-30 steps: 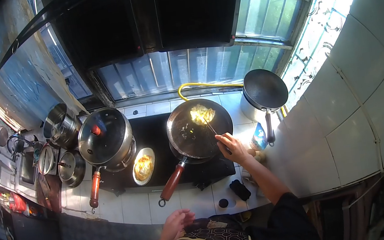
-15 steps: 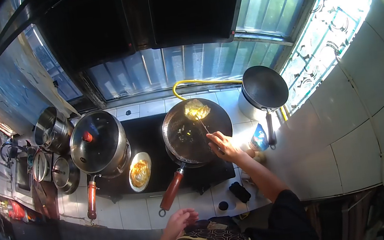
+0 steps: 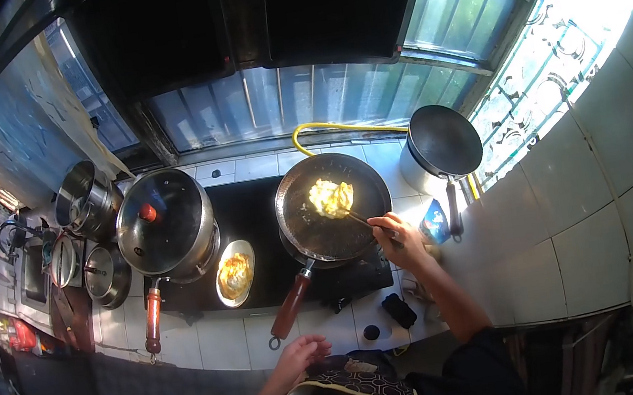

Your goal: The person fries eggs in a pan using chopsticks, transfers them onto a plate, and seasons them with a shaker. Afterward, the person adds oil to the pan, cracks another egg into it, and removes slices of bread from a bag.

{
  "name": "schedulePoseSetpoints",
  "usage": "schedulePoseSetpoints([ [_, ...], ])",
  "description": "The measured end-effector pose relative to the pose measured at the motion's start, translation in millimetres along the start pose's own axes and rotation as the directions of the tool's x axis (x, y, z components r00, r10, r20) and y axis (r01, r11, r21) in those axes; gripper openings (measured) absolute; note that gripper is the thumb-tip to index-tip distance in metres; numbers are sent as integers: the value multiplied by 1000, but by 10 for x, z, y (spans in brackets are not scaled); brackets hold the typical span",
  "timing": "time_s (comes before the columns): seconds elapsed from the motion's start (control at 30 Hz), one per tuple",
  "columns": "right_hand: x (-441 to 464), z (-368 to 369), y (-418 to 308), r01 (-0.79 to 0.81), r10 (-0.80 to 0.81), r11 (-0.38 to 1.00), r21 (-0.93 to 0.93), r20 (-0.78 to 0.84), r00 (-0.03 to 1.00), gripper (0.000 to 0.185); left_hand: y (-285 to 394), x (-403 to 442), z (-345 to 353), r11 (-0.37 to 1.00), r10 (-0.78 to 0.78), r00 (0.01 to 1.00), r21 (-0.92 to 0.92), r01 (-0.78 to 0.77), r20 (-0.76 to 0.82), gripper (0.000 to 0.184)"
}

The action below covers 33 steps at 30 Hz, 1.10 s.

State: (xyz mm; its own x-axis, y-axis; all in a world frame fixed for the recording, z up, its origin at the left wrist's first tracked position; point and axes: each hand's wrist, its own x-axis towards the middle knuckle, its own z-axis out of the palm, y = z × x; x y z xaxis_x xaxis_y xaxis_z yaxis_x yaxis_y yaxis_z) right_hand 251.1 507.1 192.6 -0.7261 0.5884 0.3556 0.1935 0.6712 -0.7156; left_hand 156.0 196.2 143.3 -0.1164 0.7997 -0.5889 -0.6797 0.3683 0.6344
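Note:
My right hand [image 3: 401, 241] is closed around a thin-handled cooking utensil [image 3: 360, 216]. The tip of that utensil is hidden at a clump of yellow-white egg [image 3: 331, 198], which lies in the dark frying pan [image 3: 305, 231]. The pan sits on the stove, its red-brown handle [image 3: 292, 306] pointing toward me. My left hand [image 3: 305, 352] is in front of my waist, fingers loosely bent and holding nothing. Left of the pan, an oval white dish [image 3: 250, 258] holds a browned fried egg [image 3: 235, 274].
On the stove's left stands a lidded pot [image 3: 170, 237] with a long handle. A smaller dark pan [image 3: 445, 140] rests on a light container at the right, beside a blue packet [image 3: 433, 222]. A yellow hose [image 3: 339, 125] runs behind. Metal pots [image 3: 85, 200] stand at far left.
My right hand and the utensil have moved the egg from the pan's far rim nearer its middle. The whole view has shifted slightly. My left hand stays near my waist.

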Motion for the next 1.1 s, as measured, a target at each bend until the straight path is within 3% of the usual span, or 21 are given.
schedulePoseSetpoints([
  [0.03, -15, -60, -60, 24, -25, 993, -119, -4, 1000, 14, -6, -5, -2, 1000, 1, 1000, -2, -1, -2, 24],
  [0.2, -49, -119, -131, -85, 80, 996, -36, -136, 988, 14, -76, 16, -45, 1000, -12, 1000, -4, 12, -10, 25],
  [0.27, -35, 80, -186, -162, 235, 916, 367, -164, 958, 15, -124, 37, -86, 1000, -19, 1000, -15, 18, -20, 25],
  [0.33, 0, 290, -210, -158, 247, 881, 446, -148, 958, 16, -163, 35, -119, 999, -26, 999, -23, 25, -31, 25],
  [0.47, 12, 716, 15, -125, 232, 907, 401, -229, 946, 15, -225, -3, -206, 998, -2, 999, -57, -1, -55, 25],
  [0.57, -3, 794, 25, 8, 50, 985, 170, -334, 941, 13, -217, -38, -219, 997, 4, 996, -79, -11, -85, 24],
  [0.7, -23, 832, 83, -28, 56, 995, 91, -322, 945, 14, -237, -28, -212, 997, 12, 996, -76, -19, -93, 23],
  [0.77, -20, 885, 131, -123, 364, 833, 539, -366, 857, 18, -243, -12, -209, 997, 10, 997, -69, -16, -83, 23],
  [0.87, -17, 728, 123, -115, 520, 656, 746, -336, 785, 25, -222, -3, -193, 998, 8, 997, -60, -12, -80, 23],
  [1.1, -120, 465, -31, -65, 652, 448, 892, -276, 706, 27, -205, 1, -179, 999, 3, 996, -41, -7, -85, 22],
])
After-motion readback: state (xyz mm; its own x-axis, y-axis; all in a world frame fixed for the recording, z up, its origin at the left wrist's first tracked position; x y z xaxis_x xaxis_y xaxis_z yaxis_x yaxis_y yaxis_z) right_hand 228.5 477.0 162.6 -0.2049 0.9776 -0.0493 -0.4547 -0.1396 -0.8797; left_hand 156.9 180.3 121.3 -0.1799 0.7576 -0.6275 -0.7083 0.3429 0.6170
